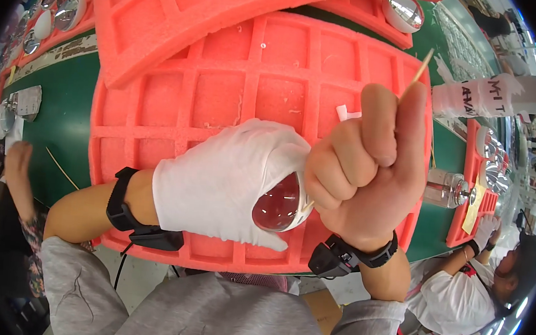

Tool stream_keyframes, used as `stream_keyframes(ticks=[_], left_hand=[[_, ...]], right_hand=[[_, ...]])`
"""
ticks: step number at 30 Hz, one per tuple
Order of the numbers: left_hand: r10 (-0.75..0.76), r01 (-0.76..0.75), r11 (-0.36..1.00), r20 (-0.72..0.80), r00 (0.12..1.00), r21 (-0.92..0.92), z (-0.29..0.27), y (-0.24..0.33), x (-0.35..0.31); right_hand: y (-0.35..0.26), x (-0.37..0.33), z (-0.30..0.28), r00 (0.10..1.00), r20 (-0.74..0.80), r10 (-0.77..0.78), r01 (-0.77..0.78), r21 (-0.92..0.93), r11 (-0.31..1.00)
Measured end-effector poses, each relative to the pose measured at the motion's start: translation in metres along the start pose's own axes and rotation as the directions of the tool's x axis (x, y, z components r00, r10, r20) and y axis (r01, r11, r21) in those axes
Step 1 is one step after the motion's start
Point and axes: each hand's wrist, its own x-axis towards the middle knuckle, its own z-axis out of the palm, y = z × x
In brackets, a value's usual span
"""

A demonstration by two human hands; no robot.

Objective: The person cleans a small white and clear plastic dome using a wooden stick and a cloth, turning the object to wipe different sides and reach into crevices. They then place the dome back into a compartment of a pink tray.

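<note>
My left hand (229, 177), in a white glove, is wrapped round a rounded, shiny piece (278, 203) with a dark red glossy face and a pale rim. Its fingers cover much of that piece. Just to the right, my bare right hand (375, 163) is closed in a pinch on a thin wooden stick (422, 65), whose upper end points up and right. A short tan tip shows below that fist, by the rim of the rounded piece; whether it touches cannot be told. Both hands are above a red foam tray (217, 96) with square compartments.
Another red foam tray (134, 21) overlaps the far side. At the back right sits a mirrored dome (404, 14). A clear jar (444, 189) and a white-wrapped tube (475, 95) are at the right. Co-workers (460, 283) sit at both sides; a loose stick (62, 168) lies left.
</note>
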Motion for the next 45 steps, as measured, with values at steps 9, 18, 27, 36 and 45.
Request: stream_keyframes(ticks=[9, 18, 27, 36, 45], left_hand=[[-0.012, 0.008, 0.998, -0.066, 0.998, -0.059, 0.007, -0.001, -0.001], [0.011, -0.02, 0.993, -0.081, 0.997, -0.115, 0.005, -0.002, 0.003], [-0.056, 0.047, 0.993, -0.084, 0.995, -0.113, 0.008, 0.005, 0.004], [-0.031, 0.027, 0.996, -0.044, 0.999, -0.082, 0.008, -0.001, 0.001], [0.023, -0.026, 0.997, -0.04, 0.999, -0.069, 0.011, -0.001, 0.006]], right_hand=[[0.004, -0.001, 0.002, 0.997, 0.046, -0.066, 0.069, -0.068, 0.995], [0.004, -0.012, 0.009, 0.989, 0.115, -0.092, 0.114, -0.208, 0.971], [0.009, -0.002, -0.001, 0.994, 0.041, -0.098, 0.097, 0.034, 0.995], [0.006, -0.01, 0.012, 0.985, 0.112, -0.128, 0.144, -0.15, 0.978], [0.011, -0.015, 0.013, 0.982, 0.18, -0.065, 0.107, -0.235, 0.966]])
